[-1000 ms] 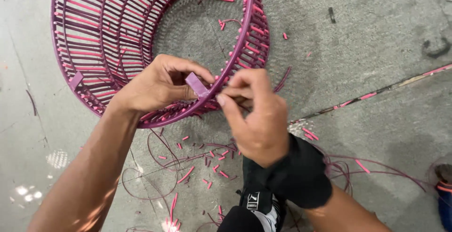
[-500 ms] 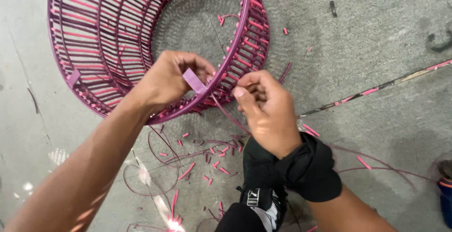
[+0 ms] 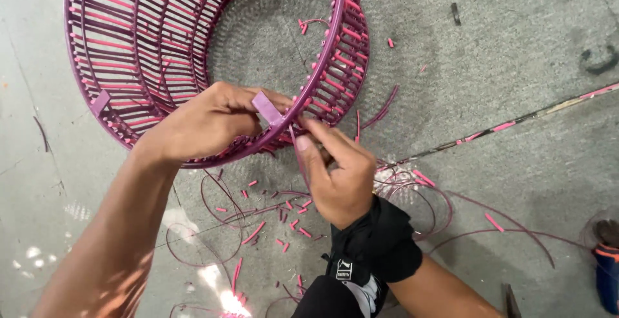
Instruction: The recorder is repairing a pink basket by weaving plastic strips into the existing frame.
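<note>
Underfoot, grey concrete floor [image 3: 516, 47], pink offcuts [image 3: 255, 231], floor seam [image 3: 548, 106]

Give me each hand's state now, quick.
Left hand: closed on the rim of the purple woven frame.
Right hand: closed, pinching a purple strand at the rim.

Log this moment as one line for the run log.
left hand grips frame rim | right hand pinches purple strand | cut pieces on floor
</note>
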